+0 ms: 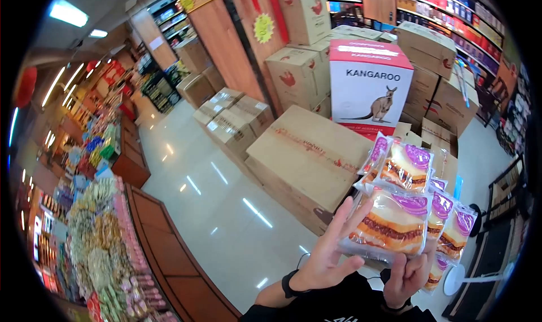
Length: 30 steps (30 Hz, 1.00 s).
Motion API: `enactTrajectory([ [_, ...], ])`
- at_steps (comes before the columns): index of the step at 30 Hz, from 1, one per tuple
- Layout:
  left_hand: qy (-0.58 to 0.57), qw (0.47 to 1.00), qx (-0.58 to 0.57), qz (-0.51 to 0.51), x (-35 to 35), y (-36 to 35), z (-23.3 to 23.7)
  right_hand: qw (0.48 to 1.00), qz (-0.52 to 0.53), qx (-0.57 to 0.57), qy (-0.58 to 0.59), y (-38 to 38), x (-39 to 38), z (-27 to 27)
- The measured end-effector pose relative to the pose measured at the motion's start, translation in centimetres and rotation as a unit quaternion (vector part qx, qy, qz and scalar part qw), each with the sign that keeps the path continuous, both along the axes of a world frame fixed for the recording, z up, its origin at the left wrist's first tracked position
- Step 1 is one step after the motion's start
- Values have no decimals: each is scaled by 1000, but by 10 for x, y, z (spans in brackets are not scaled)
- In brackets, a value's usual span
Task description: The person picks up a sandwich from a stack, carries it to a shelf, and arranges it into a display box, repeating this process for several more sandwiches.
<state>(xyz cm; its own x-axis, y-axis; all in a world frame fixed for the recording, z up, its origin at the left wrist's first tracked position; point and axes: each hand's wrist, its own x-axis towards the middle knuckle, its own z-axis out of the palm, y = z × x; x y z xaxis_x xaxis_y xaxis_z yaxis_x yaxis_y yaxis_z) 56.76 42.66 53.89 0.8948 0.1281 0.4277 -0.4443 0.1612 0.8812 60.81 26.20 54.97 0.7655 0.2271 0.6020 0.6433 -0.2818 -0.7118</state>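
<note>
In front of me is a clear-wrapped layered sandwich bread (389, 223) with a brown filling and a purple print at its top corner. My left hand (327, 260) is at its left edge, fingers stretched and spread, thumb apart. My right hand (409, 274) has its fingers curled against the lower edge of the same packet, gripping it. More packets of the same kind lie around it: one sandwich packet (405, 167) behind, and another sandwich packet (456, 234) to the right. What supports the packets is mostly hidden.
A large cardboard carton (307, 152) lies just beyond the packets. Behind it stands a white and red Kangaroo box (370, 85) among stacked cartons (302, 76). At left, a wooden display counter (169, 254) holds many small wrapped goods. Shiny floor (226, 209) runs between.
</note>
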Motion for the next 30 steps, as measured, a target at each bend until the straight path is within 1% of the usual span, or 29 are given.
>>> enactTrajectory([
  [2, -60, 994, -86, 31, -20, -16, 2, 998, 38, 33, -36, -9, -9, -8],
  [3, -59, 993, -86, 51, -30, -22, 0, 997, 44, 43, -49, -9, -13, -9],
  [5, -46, 990, 14, 133, -49, -33, -6, 995, 70, 54, -39, -28, -25, -24],
  [6, -42, 987, 16, 153, -60, -46, -9, 995, 76, 62, -33, -37, -30, -31],
  [7, -42, 985, -11, 166, -72, -63, -12, 992, 59, 106, -46, -38, -34, -35],
  [8, -42, 982, -38, 178, -83, -76, -13, 990, 80, 108, -38, -36, -13, -40],
  [9, -65, 982, -23, 177, -93, -85, -10, 855, -92, 198, -470, -30, 27, -47],
  [10, -61, 978, -19, 199, -102, -95, -10, 511, -252, 253, -782, -21, 49, -51],
  [11, -93, 973, -93, 190, -110, -107, -12, 598, -145, 208, -760, -22, 36, -31],
  [12, -126, 962, -165, 176, -116, -116, -13, 764, -128, 186, -604, -26, -1, -44],
  [13, -81, 967, -134, 199, -123, -118, -4, 788, -87, 243, -560, -32, -15, -71],
  [14, -75, 965, -133, 213, -130, -125, 1, 806, -46, 295, -511, -36, -24, -91],
  [15, -27, 954, -213, 212, -136, -131, 5, 738, -15, 303, -603, -28, -11, -74],
  [16, 16, 934, -290, 207, -142, -136, 7, 740, -8, 310, -597, -31, -18, -83],
  [17, 88, 936, -267, 212, -154, -139, -1, 789, 105, 337, -503, -37, -30, -99],
  [18, 88, 933, -269, 222, -163, -145, -9, 821, 217, 352, -395, -52, -43, -111],
  [19, 102, 925, -300, 210, -172, -150, -16, 906, 357, 223, -47, -90, -67, -85],
  [20, 116, 916, -328, 198, -178, -154, -17, 904, 361, 225, -42, -90, -74, -83],
  [21, 105, 889, -400, 197, -182, -160, -13, 885, 401, 235, -27, -89, -79, -81],
  [24, 130, 894, -378, 203, -205, -171, -36, 821, 509, 261, 2, -85, -84, -77],
  [26, 121, 894, -379, 205, -206, -171, -33, 831, 513, 213, 17, -91, -86, -78],
  [27, 124, 893, -378, 208, -206, -170, -35, 831, 512, 216, 12, -95, -88, -78],
  [29, 130, 889, -384, 214, -208, -169, -35, 849, 488, 184, 83, -100, -93, -78],
  [30, 128, 891, -380, 214, -209, -169, -35, 849, 488, 187, 80, -101, -95, -79],
])
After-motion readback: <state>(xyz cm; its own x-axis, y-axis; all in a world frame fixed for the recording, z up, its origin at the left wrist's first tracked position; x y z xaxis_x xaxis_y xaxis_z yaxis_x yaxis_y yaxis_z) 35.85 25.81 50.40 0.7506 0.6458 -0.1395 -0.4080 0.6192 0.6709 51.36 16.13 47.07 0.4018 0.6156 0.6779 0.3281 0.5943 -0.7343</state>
